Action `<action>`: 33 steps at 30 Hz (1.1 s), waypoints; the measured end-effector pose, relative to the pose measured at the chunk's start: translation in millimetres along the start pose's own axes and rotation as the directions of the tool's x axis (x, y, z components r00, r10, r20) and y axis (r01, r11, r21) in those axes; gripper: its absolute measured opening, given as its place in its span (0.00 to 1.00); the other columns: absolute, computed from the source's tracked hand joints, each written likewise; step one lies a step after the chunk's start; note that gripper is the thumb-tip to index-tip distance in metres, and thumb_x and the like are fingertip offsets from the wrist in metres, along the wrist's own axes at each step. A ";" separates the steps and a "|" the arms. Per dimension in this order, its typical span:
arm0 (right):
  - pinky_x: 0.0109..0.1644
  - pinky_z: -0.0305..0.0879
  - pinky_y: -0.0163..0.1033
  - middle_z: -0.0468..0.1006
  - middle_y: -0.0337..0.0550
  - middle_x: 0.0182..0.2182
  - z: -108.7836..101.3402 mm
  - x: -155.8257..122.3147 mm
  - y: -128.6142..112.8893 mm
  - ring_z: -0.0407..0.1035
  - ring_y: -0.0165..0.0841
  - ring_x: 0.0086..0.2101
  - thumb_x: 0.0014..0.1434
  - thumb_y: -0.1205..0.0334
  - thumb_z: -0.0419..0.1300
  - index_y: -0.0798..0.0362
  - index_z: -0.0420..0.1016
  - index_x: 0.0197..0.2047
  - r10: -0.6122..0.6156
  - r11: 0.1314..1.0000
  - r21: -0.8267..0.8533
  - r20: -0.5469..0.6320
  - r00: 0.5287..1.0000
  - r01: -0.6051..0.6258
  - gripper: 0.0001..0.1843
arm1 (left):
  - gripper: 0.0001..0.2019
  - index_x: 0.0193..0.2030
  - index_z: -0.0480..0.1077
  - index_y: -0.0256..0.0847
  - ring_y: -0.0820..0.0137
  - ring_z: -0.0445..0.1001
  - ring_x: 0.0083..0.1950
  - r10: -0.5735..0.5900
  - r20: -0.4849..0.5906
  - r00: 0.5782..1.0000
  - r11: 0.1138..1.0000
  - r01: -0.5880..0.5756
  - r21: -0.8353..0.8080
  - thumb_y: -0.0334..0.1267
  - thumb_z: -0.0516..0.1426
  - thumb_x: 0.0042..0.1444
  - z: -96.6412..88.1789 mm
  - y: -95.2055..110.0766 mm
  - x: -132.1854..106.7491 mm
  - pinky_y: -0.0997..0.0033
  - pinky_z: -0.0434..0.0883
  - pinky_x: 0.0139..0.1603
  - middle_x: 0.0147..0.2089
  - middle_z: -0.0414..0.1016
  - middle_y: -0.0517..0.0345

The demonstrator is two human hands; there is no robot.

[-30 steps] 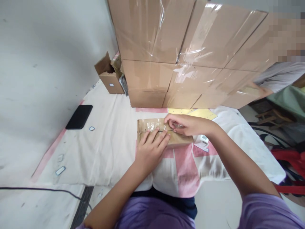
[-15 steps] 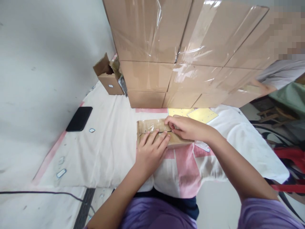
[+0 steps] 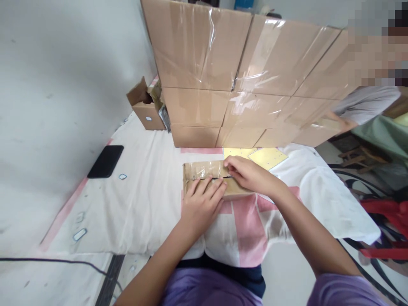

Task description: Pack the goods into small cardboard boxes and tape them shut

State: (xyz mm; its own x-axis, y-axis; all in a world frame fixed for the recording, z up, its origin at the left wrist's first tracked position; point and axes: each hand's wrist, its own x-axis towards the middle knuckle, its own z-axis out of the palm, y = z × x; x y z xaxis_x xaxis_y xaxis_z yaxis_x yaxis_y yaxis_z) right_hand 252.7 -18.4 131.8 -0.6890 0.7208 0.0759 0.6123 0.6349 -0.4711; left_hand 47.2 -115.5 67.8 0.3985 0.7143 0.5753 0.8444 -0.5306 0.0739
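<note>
The cloth-covered counter (image 3: 153, 208) carries stacked, taped cartons (image 3: 197, 108) along its far side. In front of them sits a small brown box (image 3: 207, 169). The left hand (image 3: 203, 199) rests on its top, fingers slightly spread, grasping nothing; the right hand (image 3: 247, 172) curls at the top seam (image 3: 223, 177), though whether it pinches anything I cannot tell.

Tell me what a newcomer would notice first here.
Likely the big block of cartons, shiny with clear plastic, towering at the far side of the table. Next, in front of it near the middle, a small box, with the left hand laid on it and the right hand bent over its right part. Off to the left, a black slab stands out against the pale cloth.
</note>
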 end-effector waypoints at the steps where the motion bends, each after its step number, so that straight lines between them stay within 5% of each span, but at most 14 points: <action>1: 0.43 0.60 0.39 0.73 0.44 0.40 -0.3 -1.3 1.8 0.67 0.38 0.39 0.67 0.71 0.51 0.50 0.64 0.46 -0.005 0.999 0.042 -0.012 1.000 0.006 0.08 | 0.16 0.62 0.72 0.46 0.62 0.72 0.64 -0.003 -0.001 1.000 1.000 0.003 -0.002 0.40 0.54 0.69 -0.1 0.2 0.1 0.52 0.64 0.64 0.65 0.74 0.64; 9: 0.39 0.60 0.37 0.72 0.39 0.35 -4.2 -4.9 6.1 0.66 0.34 0.33 0.66 0.69 0.53 0.49 0.65 0.45 0.043 0.976 0.213 -0.020 0.999 -0.038 0.06 | 0.17 0.61 0.72 0.45 0.62 0.72 0.63 -0.010 0.013 1.000 1.000 0.010 -0.021 0.40 0.55 0.68 -1.9 0.3 0.8 0.52 0.64 0.62 0.65 0.74 0.62; 21: 0.48 0.63 0.44 0.75 0.47 0.42 2.0 -0.2 7.1 0.68 0.42 0.44 0.67 0.67 0.53 0.50 0.68 0.48 -0.029 0.994 -0.110 -0.125 0.992 0.015 0.07 | 0.18 0.60 0.72 0.46 0.55 0.69 0.61 -0.040 0.139 0.990 0.999 0.040 0.003 0.43 0.58 0.65 -13.7 -3.0 14.2 0.47 0.60 0.61 0.64 0.73 0.52; 24: 0.58 0.61 0.54 0.73 0.51 0.53 3.9 -1.2 12.2 0.64 0.49 0.53 0.65 0.62 0.61 0.49 0.67 0.59 0.002 0.976 -0.214 -0.208 0.978 -0.048 0.20 | 0.16 0.55 0.75 0.45 0.54 0.69 0.58 0.042 0.211 0.977 0.998 -0.032 -0.053 0.49 0.55 0.68 -24.9 -10.4 30.1 0.43 0.57 0.64 0.57 0.76 0.50; 28: 0.63 0.61 0.58 0.68 0.52 0.58 9.8 -6.4 23.5 0.62 0.51 0.59 0.60 0.57 0.66 0.48 0.63 0.65 0.152 0.981 -0.064 -0.327 0.933 -0.183 0.32 | 0.17 0.51 0.76 0.44 0.57 0.69 0.55 0.183 0.275 0.944 0.980 -0.152 -0.132 0.52 0.54 0.68 -25.8 -25.4 57.2 0.46 0.56 0.62 0.52 0.75 0.53; 33: 0.57 0.70 0.51 0.70 0.49 0.53 26.3 -38.3 17.4 0.68 0.44 0.54 0.65 0.57 0.61 0.48 0.70 0.54 0.240 0.967 0.212 -0.555 0.797 -0.143 0.15 | 0.12 0.50 0.77 0.47 0.61 0.68 0.56 0.287 0.304 0.908 0.955 -0.245 -0.167 0.46 0.53 0.70 -18.6 -46.5 88.6 0.54 0.58 0.59 0.54 0.74 0.55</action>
State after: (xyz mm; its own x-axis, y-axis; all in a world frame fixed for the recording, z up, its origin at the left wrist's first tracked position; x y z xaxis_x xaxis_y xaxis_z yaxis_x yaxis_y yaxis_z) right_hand 279.5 -42.3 97.5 -0.1867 0.8810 0.4348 0.6083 0.4512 -0.6530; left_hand 36.6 -36.0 130.5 0.7131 0.6355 0.2960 0.6485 -0.7584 0.0657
